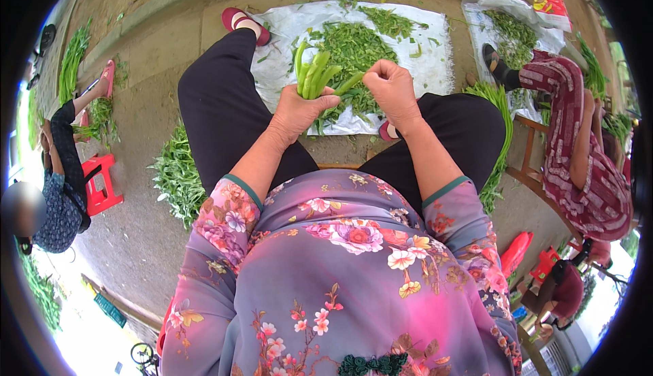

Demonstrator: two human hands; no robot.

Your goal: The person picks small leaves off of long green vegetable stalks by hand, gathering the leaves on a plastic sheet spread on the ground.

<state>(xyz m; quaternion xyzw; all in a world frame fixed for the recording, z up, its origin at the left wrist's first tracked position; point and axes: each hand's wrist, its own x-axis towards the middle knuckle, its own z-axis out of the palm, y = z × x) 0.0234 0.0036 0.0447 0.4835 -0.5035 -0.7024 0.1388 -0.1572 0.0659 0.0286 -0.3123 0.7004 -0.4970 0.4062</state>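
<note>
My left hand (299, 112) is closed around a bunch of thick, pale green vegetable stems (314, 75), their cut ends pointing up and away from me. One green stem (349, 83) slants out of the bunch to the right. Its far end meets the pinched thumb and fingers of my right hand (394, 90), which partly hide it. Both hands hang between my knees, over the near part of a white woven sheet (434, 48). Spread across that sheet lies a heap of chopped green leaves (350, 41).
Leafy greens (178, 175) lie by my left leg, and long-stemmed greens (502, 131) lie by my right knee. A red stool (102, 184) stands left, near a seated person (58, 206). At right, another person (578, 165) sits beside a second white sheet (479, 22) and a wooden bench (529, 146).
</note>
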